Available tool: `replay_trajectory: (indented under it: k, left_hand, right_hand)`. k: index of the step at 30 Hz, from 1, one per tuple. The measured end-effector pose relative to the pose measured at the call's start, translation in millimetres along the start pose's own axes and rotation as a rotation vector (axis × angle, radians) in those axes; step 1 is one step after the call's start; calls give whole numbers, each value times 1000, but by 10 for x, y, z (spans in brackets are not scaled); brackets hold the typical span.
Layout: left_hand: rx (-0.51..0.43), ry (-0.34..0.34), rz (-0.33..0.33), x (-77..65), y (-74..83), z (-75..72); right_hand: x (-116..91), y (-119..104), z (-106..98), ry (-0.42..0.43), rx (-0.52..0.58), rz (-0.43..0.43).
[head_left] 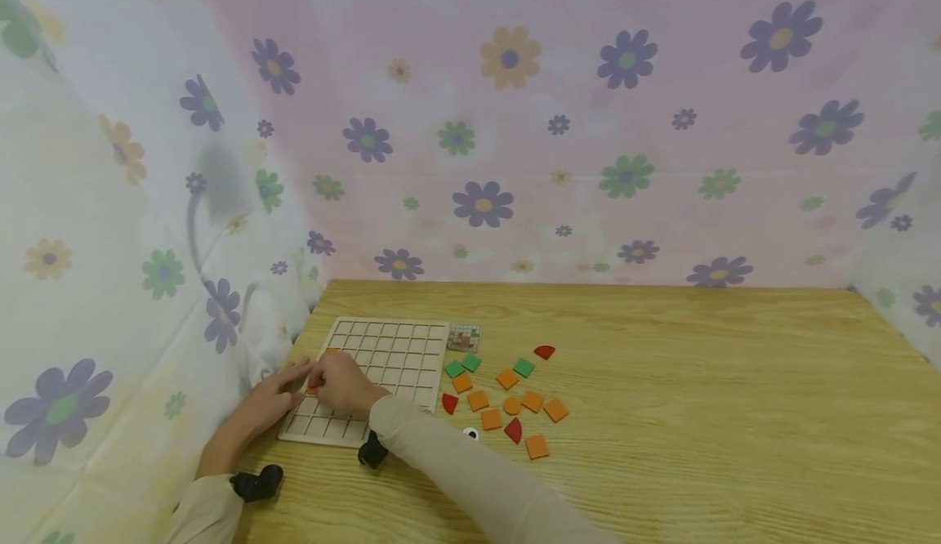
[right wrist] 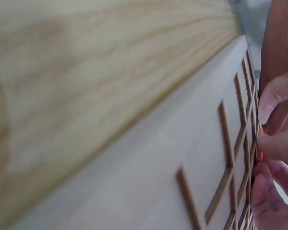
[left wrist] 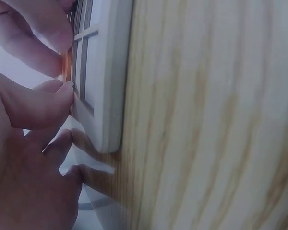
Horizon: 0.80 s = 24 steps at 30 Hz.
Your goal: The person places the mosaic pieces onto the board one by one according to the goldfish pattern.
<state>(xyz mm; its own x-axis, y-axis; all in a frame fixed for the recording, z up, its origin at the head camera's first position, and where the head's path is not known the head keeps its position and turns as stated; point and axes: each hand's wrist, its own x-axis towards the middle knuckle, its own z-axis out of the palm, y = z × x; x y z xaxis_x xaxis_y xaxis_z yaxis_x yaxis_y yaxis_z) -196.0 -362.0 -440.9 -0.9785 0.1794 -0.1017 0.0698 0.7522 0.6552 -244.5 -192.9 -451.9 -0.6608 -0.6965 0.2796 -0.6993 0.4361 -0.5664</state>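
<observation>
A pale wooden grid board (head_left: 400, 354) lies at the left of the table. My right hand (head_left: 345, 385) is over its left part, fingers curled, and pinches an orange tile (head_left: 312, 390) low against the grid. In the right wrist view the orange tile (right wrist: 261, 143) shows only as a thin sliver between fingertips. My left hand (head_left: 263, 407) reaches in from the left with fairly straight fingers. Its thumb (left wrist: 48, 103) touches beside the same tile at the board's edge. Another orange tile (head_left: 333, 351) sits in the grid just beyond the right hand, partly hidden by it.
Right of the board lie several loose orange square tiles (head_left: 537, 446), green tiles (head_left: 524, 367), red quarter-circle pieces (head_left: 514, 430) and an orange disc (head_left: 511, 406). A white eye piece (head_left: 471, 434) is near the right sleeve. A small pattern card (head_left: 465, 337) stands beside the board's far corner. A flowered curtain (head_left: 73, 283) borders the left.
</observation>
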Motion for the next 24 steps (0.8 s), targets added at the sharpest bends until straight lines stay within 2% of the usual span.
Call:
replay_trajectory:
  k: [12, 19, 24]
  left_hand:
    - [0, 5, 12, -3, 15, 5]
    - [5, -6, 1, 9, -14, 21]
    - [8, 0, 23, 1, -9, 13]
  right_hand:
    - [-91, 0, -169, -63, 268, 88]
    - [-186, 124, -288, -95, 424, 114]
    - [-278, 266, -448, -96, 425, 118]
